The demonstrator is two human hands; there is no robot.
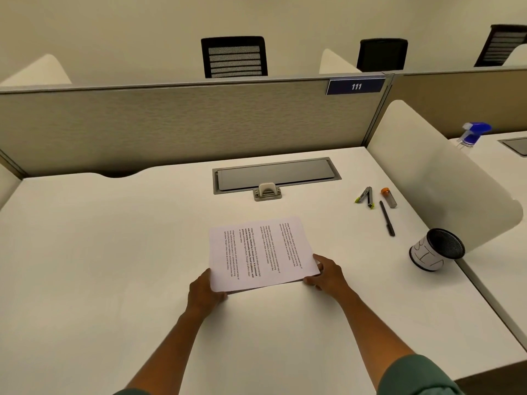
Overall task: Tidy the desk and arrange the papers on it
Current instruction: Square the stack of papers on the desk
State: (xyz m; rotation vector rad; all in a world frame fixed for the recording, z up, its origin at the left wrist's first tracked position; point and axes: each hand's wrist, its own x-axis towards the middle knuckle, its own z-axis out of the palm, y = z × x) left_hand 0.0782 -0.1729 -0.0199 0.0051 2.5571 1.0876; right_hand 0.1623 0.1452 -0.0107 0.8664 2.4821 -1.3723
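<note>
A thin stack of printed white papers (261, 253) lies in the middle of the white desk (99, 252), its text turned sideways. My left hand (204, 292) grips the stack's near left corner. My right hand (328, 273) holds the near right corner, fingers curled under the edge. The near edge of the stack is lifted slightly off the desk. A black mesh pen cup (436, 249) with a white label lies tipped on its side at the right. A black pen (387, 218), two grey highlighters with green caps (365, 197) and a small orange-capped tube (389, 197) lie loose beyond it.
A grey cable hatch (275, 173) with a beige clip (267, 191) is set into the desk behind the papers. A white side divider (433, 172) stands at the right, a fabric partition (185, 124) at the back. A blue spray bottle (473, 135) stands on the neighbouring desk.
</note>
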